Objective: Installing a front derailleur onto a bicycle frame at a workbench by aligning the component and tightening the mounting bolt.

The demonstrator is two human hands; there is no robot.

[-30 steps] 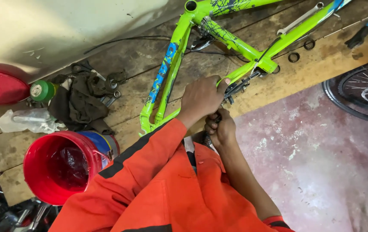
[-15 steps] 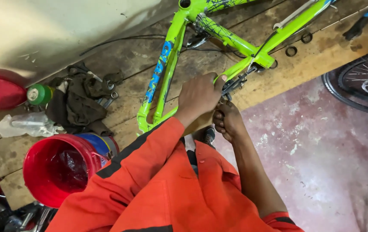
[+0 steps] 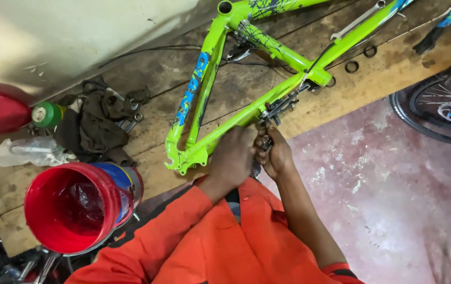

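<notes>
— Where was the frame?

— The green bike frame (image 3: 204,89) lay flat on the wooden tabletop (image 3: 146,173), just ahead of both hands. My left hand (image 3: 234,158) was closed over its lower tube; my right hand (image 3: 275,158), touching the left, was clenched on a small dark tool (image 3: 265,143) beside the brake part (image 3: 278,108).

— What could have gone wrong?

— I judged the tool could slip and nick my left knuckles. The red bucket (image 3: 73,208), left of my left arm, sat at the edge, easy to elbow off.
</notes>
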